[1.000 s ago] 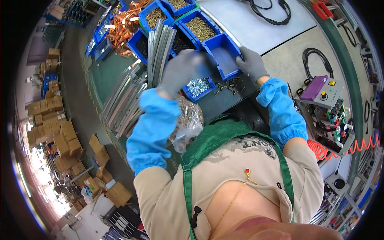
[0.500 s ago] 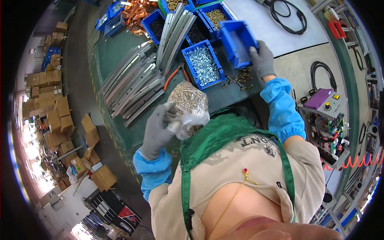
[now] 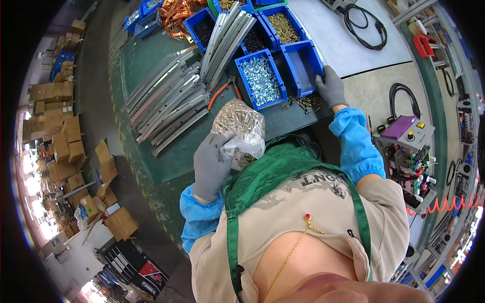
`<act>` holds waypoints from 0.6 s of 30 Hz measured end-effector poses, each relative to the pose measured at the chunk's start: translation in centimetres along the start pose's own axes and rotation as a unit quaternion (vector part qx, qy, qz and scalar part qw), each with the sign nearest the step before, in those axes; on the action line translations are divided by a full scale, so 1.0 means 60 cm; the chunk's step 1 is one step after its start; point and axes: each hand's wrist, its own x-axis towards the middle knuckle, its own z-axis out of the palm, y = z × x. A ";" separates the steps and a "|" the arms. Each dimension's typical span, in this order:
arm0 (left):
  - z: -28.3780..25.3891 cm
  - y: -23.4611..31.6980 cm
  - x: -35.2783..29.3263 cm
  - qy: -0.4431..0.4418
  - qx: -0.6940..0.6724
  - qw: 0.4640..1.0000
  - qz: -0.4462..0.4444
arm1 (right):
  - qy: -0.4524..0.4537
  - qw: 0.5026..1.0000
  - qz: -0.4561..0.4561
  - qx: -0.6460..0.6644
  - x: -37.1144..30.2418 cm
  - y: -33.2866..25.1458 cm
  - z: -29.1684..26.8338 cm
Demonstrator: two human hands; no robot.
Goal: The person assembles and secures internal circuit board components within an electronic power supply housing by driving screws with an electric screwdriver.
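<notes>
Left hand (image 3: 214, 162) touching a clear bag (image 3: 251, 146) of screws (image 3: 239, 119) at the bench (image 3: 164, 169) edge, grip uncertain; right hand (image 3: 331, 87) pinching a blue bin (image 3: 302, 64). Bag well filled; bin bare inside, loose screws (image 3: 309, 103) beside it.

Two hands (image 3: 213, 165) (image 3: 332, 88), one bag (image 3: 238, 122) (one pliers (image 3: 217, 93), apparently).

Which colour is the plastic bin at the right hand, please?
The bin is blue; it shows best in the current head view.
</notes>
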 end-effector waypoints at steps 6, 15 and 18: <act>0.004 -0.018 0.001 0.024 -0.048 0.999 0.005 | -0.033 0.998 0.051 -0.034 0.004 -0.029 -0.015; -0.046 -0.075 0.007 0.099 -0.220 0.969 -0.060 | -0.179 0.948 -0.192 0.178 -0.066 -0.227 -0.123; -0.091 -0.091 0.020 0.116 -0.213 0.969 -0.038 | -0.303 0.872 -0.270 0.275 -0.080 -0.319 -0.104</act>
